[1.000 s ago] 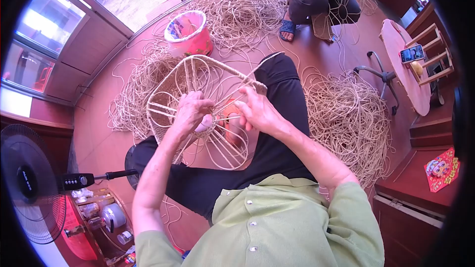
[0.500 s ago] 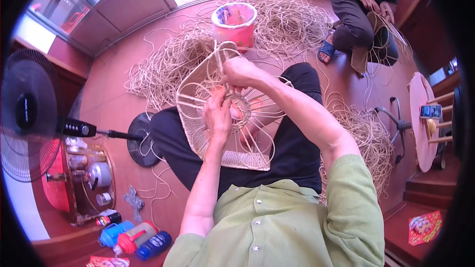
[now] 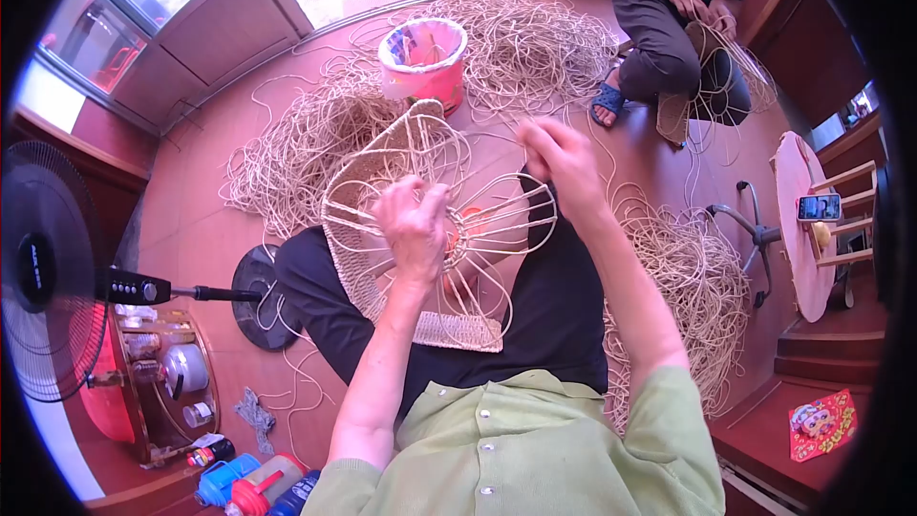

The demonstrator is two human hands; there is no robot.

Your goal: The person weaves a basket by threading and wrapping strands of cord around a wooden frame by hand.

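Note:
Across my lap lies a partly woven basket (image 3: 458, 331), with a dense band along its left and near sides and open wire-like ribs meeting at a central ring (image 3: 462, 232). My left hand (image 3: 413, 226) is closed on the ribs just left of that ring; what sits under its fingers is partly hidden. Raised to the right, apart from the basket, my right hand (image 3: 565, 168) is pinched on a thin straw-coloured cord (image 3: 492, 137). This cord runs back left toward the basket's far side. A foot shows behind the ribs.
Heaps of cord (image 3: 535, 43) cover the floor ahead, with another pile (image 3: 673, 296) at right. A pink bucket (image 3: 425, 76) stands beyond the basket. To the left is a fan (image 3: 48, 268). Another person (image 3: 659, 33) sits at the far right, handling strands. Several bottles lie at lower left.
My right hand has moved away from the basket to the right, drawing the cord out. The left hand stays on the ribs. The whole view has shifted slightly.

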